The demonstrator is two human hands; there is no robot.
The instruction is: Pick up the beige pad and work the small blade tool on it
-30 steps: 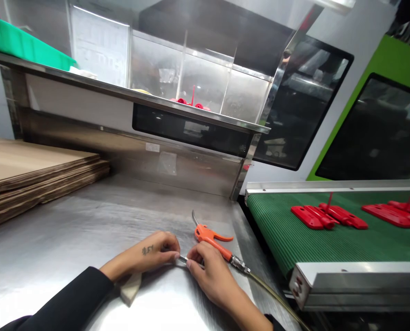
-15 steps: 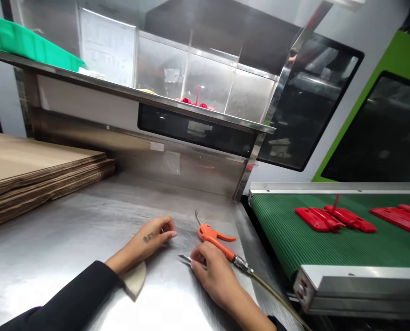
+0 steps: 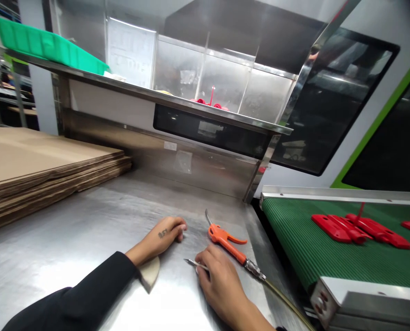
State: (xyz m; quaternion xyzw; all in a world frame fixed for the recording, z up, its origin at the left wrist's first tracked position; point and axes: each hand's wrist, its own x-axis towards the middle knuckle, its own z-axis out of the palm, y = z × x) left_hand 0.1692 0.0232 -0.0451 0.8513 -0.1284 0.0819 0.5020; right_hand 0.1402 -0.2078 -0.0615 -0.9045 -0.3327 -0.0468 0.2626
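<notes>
Right hand (image 3: 222,282) lay palm-down on the steel table (image 3: 88,230), fingers curled around a thin metal tool (image 3: 193,263); its pointed tip stuck out to the left of the fingertips and rested on the table surface. What kind of tool it was couldn't be told, too small. Left hand (image 3: 165,234) sat just left of and beyond the right one, apart from the tool, fingers loosely curled under, knuckles on the table, holding nothing; small mark on its back. Black sleeve (image 3: 84,294) ran back from the left wrist toward the near edge, with a pale flat piece (image 3: 150,273) poking out from under the forearm, touching the table. Orange air blow gun (image 3: 225,236) lay just beyond the right hand, close to the fingers but not touching that I could see, nozzle pointing away, metal fitting and hose (image 3: 281,296) trailing to the right of the right wrist. Well to the left of both hands, a stack of flat cardboard sheets (image 3: 36,170) on the same table. To the right of the right hand, past the table edge, a green ribbed conveyor belt (image 3: 311,248) carried red plastic parts (image 3: 356,227), well apart from either hand. Above and beyond the hands, a steel shelf (image 3: 191,103) held a green tray (image 3: 46,46) at the far left and a few red parts (image 3: 208,99) near the middle.
</notes>
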